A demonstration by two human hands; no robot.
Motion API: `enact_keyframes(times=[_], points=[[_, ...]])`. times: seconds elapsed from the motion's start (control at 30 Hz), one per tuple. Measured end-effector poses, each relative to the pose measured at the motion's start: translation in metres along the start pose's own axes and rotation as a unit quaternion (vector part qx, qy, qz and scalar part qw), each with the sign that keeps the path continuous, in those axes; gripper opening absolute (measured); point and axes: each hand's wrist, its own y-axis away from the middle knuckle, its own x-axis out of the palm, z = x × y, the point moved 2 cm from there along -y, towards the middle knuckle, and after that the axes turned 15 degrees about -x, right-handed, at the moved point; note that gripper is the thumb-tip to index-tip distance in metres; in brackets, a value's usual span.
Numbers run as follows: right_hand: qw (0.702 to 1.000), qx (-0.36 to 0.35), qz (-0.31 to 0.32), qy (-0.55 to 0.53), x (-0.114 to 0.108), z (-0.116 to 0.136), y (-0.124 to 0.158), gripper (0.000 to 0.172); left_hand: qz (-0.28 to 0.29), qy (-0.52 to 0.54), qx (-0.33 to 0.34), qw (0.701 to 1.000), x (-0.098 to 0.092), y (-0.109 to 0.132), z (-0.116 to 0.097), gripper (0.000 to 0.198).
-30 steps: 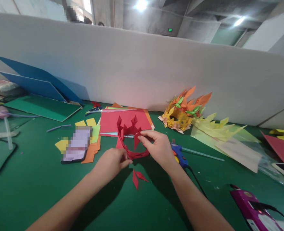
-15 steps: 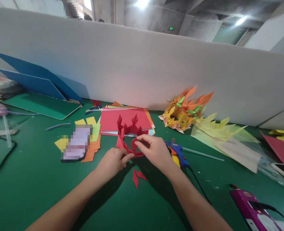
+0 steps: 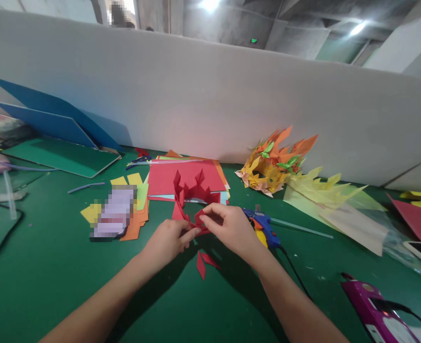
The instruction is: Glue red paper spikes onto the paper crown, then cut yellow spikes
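A red folded-paper crown (image 3: 179, 197) with pointed pieces round its band stands on the green table in front of me. My left hand (image 3: 169, 239) pinches the near edge of its band between thumb and fingers. Between the thumb and fingertips of my right hand (image 3: 226, 223) is a small red folded paper piece (image 3: 199, 217), held at the inner side of the near band. Whether it touches the band is hard to tell. Two loose red paper pieces (image 3: 201, 265) lie just below the hands.
Right of my right hand lies a blue glue gun (image 3: 265, 226) with a cord. Behind the crown is a stack of coloured paper (image 3: 185, 176). A phone (image 3: 114, 212) rests on paper squares at left. Orange-yellow paper crowns (image 3: 264, 174) and a magenta power strip (image 3: 373, 305) are at right.
My right hand has lowered the small red piece slightly toward the near band. My left hand keeps its hold, its thumb shifted slightly right.
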Motion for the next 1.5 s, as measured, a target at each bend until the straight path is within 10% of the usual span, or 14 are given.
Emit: enact_keyframes(times=[1.5], points=[[0.998, -0.016, 0.012, -0.055, -0.0031, 0.004, -0.0006, 0.01, 0.037, 0.119, -0.037, 0.992, 0.0025, -0.001, 0.0003, 0.036]])
